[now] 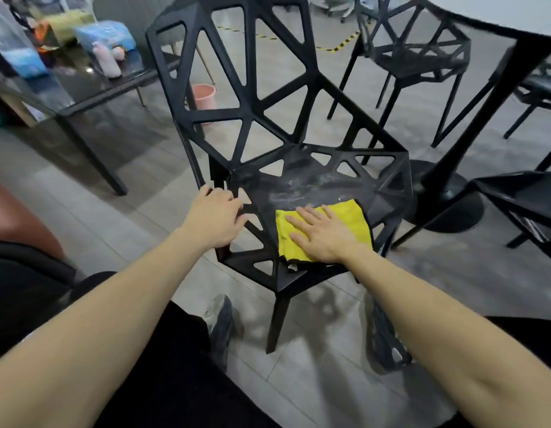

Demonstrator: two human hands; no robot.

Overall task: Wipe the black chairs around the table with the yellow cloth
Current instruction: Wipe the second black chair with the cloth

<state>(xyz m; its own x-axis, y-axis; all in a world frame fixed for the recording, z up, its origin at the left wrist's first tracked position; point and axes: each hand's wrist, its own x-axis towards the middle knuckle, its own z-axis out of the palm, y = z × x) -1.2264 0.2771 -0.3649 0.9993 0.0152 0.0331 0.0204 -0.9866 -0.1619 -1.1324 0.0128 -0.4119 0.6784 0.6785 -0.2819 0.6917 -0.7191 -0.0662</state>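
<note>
Yellow cloth [325, 225] folded flat on the seat of the nearest black chair [268, 143], toward its front right. Right hand [323, 236] spread open, palm pressing the cloth down, no pinch. Left hand [217, 216] curled over the seat's left edge, steadying. Soft, light, easily bunched; best driven under a flat palm. Chair rigid, probably light plastic, apt to slide. Pale smears beyond the cloth, possibly dust. Table [484, 13] just behind, right.

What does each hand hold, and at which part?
Left hand grips the black chair at its seat's side edge; right hand presses flat on the yellow cloth.
</note>
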